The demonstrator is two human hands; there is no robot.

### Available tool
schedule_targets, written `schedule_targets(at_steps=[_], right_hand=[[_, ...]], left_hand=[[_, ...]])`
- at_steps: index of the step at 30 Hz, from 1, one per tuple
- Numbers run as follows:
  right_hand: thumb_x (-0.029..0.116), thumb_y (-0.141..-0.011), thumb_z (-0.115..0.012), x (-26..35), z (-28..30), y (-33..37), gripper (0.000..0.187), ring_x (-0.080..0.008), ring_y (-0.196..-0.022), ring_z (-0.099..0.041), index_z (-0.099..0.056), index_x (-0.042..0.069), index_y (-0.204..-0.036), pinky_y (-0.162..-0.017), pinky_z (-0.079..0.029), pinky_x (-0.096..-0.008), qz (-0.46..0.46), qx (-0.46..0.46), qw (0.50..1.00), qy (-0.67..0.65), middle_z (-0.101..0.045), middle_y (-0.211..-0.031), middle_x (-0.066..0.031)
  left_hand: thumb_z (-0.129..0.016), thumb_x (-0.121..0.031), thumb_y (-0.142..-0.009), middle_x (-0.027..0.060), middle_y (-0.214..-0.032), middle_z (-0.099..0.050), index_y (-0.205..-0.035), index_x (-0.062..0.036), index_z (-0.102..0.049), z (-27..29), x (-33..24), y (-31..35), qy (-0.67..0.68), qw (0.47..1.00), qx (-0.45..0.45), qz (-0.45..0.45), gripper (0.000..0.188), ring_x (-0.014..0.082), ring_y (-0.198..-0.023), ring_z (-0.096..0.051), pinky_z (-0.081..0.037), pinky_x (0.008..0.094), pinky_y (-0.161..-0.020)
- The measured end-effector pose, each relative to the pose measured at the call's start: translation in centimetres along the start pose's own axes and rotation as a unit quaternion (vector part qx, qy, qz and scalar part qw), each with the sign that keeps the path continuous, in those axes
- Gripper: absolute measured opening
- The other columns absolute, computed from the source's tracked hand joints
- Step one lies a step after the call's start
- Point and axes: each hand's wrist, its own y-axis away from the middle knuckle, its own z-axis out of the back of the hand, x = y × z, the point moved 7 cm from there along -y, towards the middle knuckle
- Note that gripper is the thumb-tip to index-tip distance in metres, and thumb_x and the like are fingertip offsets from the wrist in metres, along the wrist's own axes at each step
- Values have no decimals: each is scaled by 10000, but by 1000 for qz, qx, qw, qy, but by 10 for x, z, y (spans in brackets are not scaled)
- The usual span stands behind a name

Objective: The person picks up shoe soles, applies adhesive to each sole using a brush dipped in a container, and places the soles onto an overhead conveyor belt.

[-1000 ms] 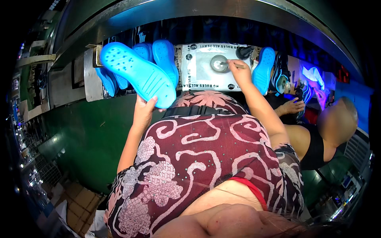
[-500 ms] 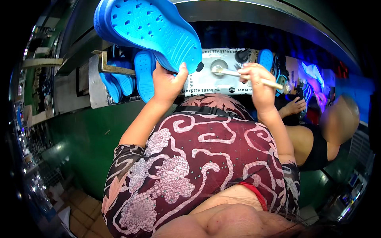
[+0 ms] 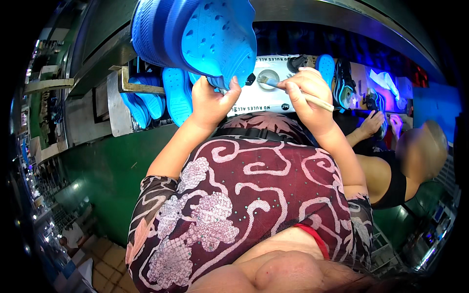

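Head view: left hand [image 3: 211, 100] pinches a perforated blue foam clog [image 3: 205, 39] above the workbench's near edge; right hand [image 3: 308, 93] grips a wooden-handled brush [image 3: 293, 90]. Thin grip could let it slip.

A green panel [image 3: 102, 171] is seen below a metal bench [image 3: 88, 117], which bends with the lens. A grey metal ledge [image 3: 351, 19] is curved along the top. At the lower left, a tiled floor [image 3: 97, 263] is shown, with a cluttered aisle [image 3: 34, 146] stretched along the left rim. Blue and violet light is cast over the far right, where a blue surface [image 3: 432, 105] is lit. The rim of the view is left black.
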Motion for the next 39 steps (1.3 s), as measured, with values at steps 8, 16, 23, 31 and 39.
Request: schedule_targets(at_steps=[8,16,23,31,39], right_hand=[[114,-744,-648,5,-9,-6,94,-212,-600,-539,-612,55,-680,-669,-405,-332,31,31,998,36,-549,-605,-48],[125,-743,-654,8,-15,-2,83,-215,-602,-535,-620,66,-695,-733,-407,-347,45,39,998,14,-543,-599,-42],[170,-775,-639,-2,-6,6,146,-217,-600,-533,-625,71,-669,-752,-408,-349,-5,35,999,-7,-556,-611,-40],[161,-778,-631,5,-14,7,141,-218,-590,-527,-621,65,-675,-753,-418,-351,14,51,999,-3,-541,-596,-43],[138,-769,-635,8,-10,5,106,-215,-586,-521,-623,64,-694,-727,-406,-335,29,6,998,-48,-536,-597,-44]], left_hand=[[-666,-30,-703,104,-735,-626,-946,-4,-518,-3,1,4,7,1000,6,3,285,184,-613,-619,-483,289,-572],[-648,6,-719,110,-837,-627,-996,24,-506,-6,-1,7,6,999,35,11,312,173,-717,-616,-485,283,-648],[-643,20,-671,121,-849,-626,-984,32,-593,-4,-16,-2,39,998,-9,-58,317,209,-729,-626,-487,299,-665],[-697,-26,-660,99,-901,-642,-867,-28,-668,-4,-21,4,-53,994,31,-92,209,268,-765,-626,-493,340,-699],[-651,-15,-726,107,-912,-604,-978,27,-561,-15,-44,7,-185,951,84,-234,271,188,-786,-592,-479,294,-707]])
